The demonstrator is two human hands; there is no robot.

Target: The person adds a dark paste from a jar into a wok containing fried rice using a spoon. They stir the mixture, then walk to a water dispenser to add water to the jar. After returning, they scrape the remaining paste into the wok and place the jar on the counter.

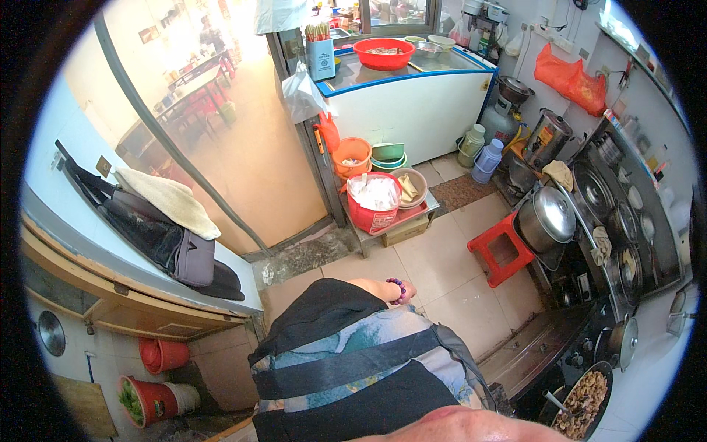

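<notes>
My left hand, with a purple bead bracelet on its wrist, is beside my body over the tiled floor. Its fingers are mostly hidden, and nothing shows in it. Along the bottom edge runs my right forearm, pointing towards the stove; the right hand itself is out of view. At the lower right, a wok holds browned chopped food. A metal utensil leans in that food, its handle end free. Beside the wok stands a metal pot.
A red plastic stool stands by a large lidded pot. Ahead is a low stand with a red bucket and basins. A chest freezer bears a red basin. Thermos flasks stand on the floor.
</notes>
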